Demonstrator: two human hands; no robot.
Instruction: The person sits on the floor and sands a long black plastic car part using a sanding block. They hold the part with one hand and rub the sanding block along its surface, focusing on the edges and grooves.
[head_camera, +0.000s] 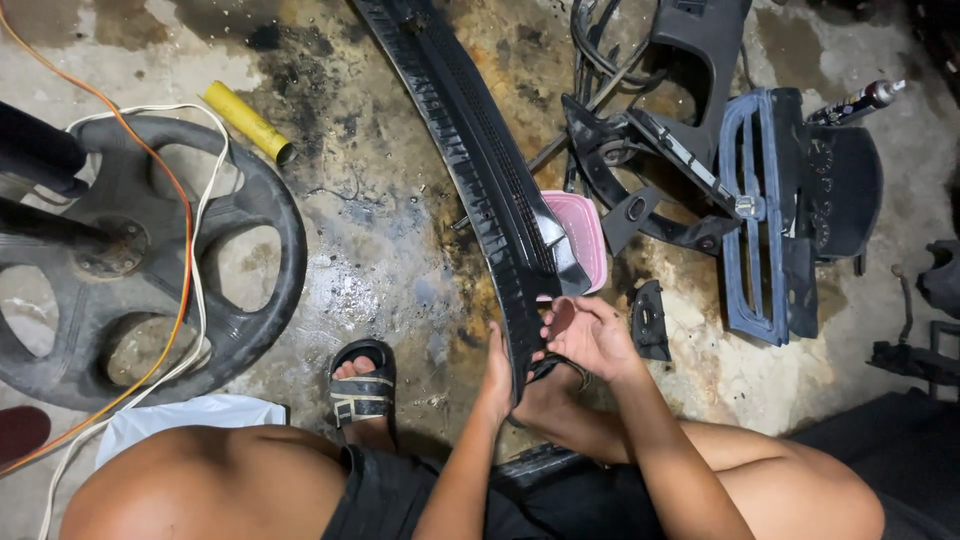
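1. The long, curved black plastic trim panel with a ribbed grille face (478, 150) runs from the top of the view down to your lap, its near end standing on edge between your knees. Your left hand (497, 372) presses against its left side near the bottom, with fingers hidden behind the edge, so I cannot tell how firm that grip is. Most of the panel's length is unsupported; if it twists or tips, the far end could scrape across the floor or crack at the thin ribs.

2. The stained, wet-looking concrete floor (380, 260) shines with what appears to be oil or water. Your left foot in a black strapped sandal (362, 390) sits on it; a shift of weight could slip.

3. The black spoked wheel-shaped disc (130, 270) at your left carries an orange cable (183, 290) and a white cable (205, 200) draped over it. Either could snag a foot or the panel's end.

4. The loose black plastic vehicle parts (770, 200) lie close on your right, well within reach of a swinging panel.

5. The pink plastic tub (585, 235) sits just beside and partly behind the panel; a nudge would tip whatever it holds.

6. Your right hand (590, 335) is half open, fingers curled near the panel's right edge, apparently holding nothing. A pinch against the sharp edge is possible.
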